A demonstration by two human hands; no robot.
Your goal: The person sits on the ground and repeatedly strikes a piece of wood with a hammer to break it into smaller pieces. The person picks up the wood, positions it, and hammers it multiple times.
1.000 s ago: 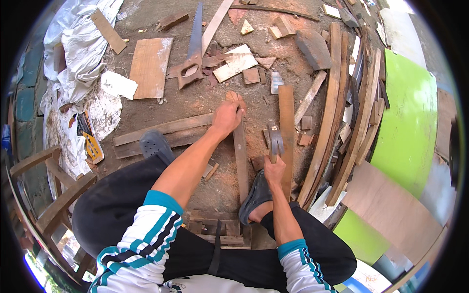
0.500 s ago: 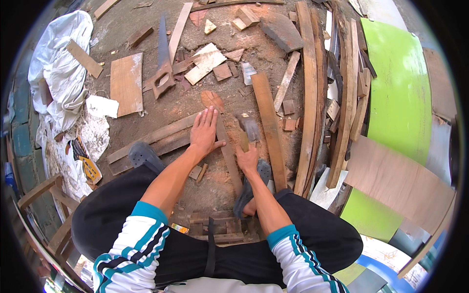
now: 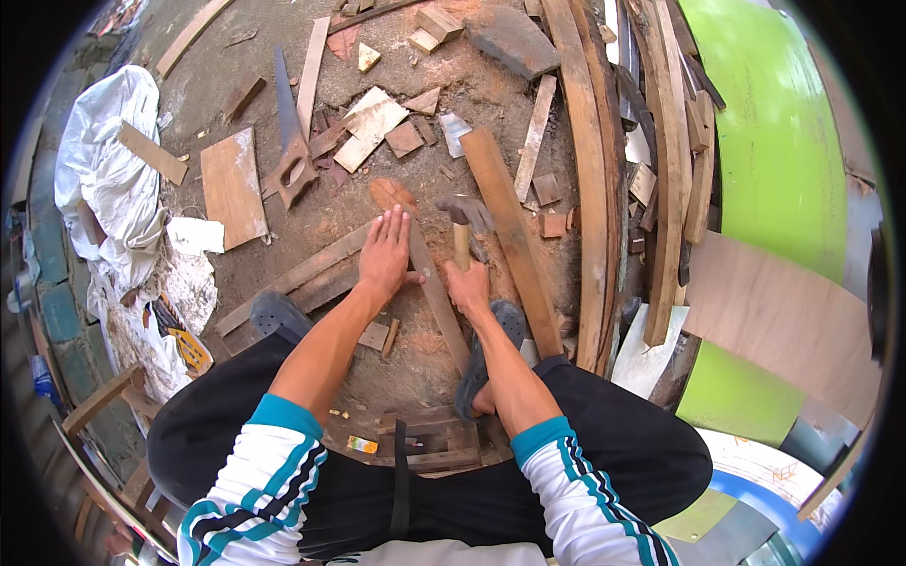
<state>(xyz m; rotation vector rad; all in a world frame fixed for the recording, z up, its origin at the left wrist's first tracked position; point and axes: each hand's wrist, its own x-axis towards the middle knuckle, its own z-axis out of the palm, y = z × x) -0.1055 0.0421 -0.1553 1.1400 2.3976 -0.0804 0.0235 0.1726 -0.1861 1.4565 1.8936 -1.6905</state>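
Note:
My left hand (image 3: 383, 255) lies flat, fingers stretched out, where a wooden plank (image 3: 307, 267) from the left meets a narrow wooden strip (image 3: 439, 307) slanting toward me. Its thumb reaches onto the strip. In my right hand (image 3: 468, 288) is a hammer (image 3: 461, 243), gripped by its wooden handle, with the head raised and slightly blurred. The hammer is just right of the strip, and I see no nail. A reddish-brown, rounded flat piece (image 3: 391, 193) lies beyond my left fingertips. My right foot in a grey clog (image 3: 508, 323) is beside the strip.
A thick board (image 3: 510, 241) lies right of the hammer, with long timbers (image 3: 590, 189) and a green sheet (image 3: 774, 141) beyond. A handsaw (image 3: 291, 141), wood offcuts (image 3: 373, 127) and a dark stone slab (image 3: 512, 41) lie ahead. A white sack (image 3: 109, 160) is at the left.
The hammer head has shifted up and slightly left and looks sharper. My left hand stays flat on the wood. The whole view has tilted slightly.

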